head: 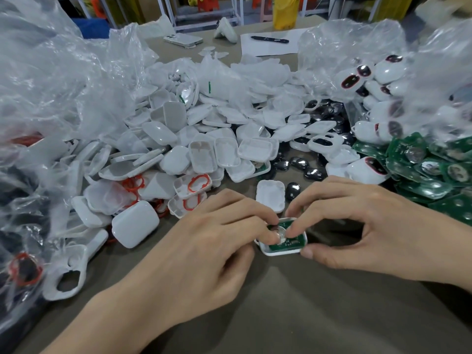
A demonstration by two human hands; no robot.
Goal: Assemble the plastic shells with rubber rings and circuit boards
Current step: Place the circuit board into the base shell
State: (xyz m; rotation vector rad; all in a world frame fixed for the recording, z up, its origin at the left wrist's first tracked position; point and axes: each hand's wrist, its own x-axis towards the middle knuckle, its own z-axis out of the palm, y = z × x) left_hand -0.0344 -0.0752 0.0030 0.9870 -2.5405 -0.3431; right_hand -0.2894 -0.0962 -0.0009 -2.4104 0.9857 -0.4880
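A small white plastic shell (274, 251) lies on the grey table with a green circuit board (293, 241) set inside it. My left hand (217, 241) grips the shell's left side, its fingertips pressing on the board. My right hand (357, 223) pinches the shell's right edge between thumb and fingers, one fingertip on the board. An empty white shell (270, 195) lies just behind. Two shells fitted with orange rubber rings (194, 186) sit to the left. Loose orange rings (131, 185) lie among the shells.
A big heap of white shells (204, 139) fills the middle. Green circuit boards (429, 169) are piled at right, dark button pads (301, 164) in front of them. Clear plastic bags (51, 98) crowd the left and right. A phone (182, 40), paper and pen (269, 40) lie at the back.
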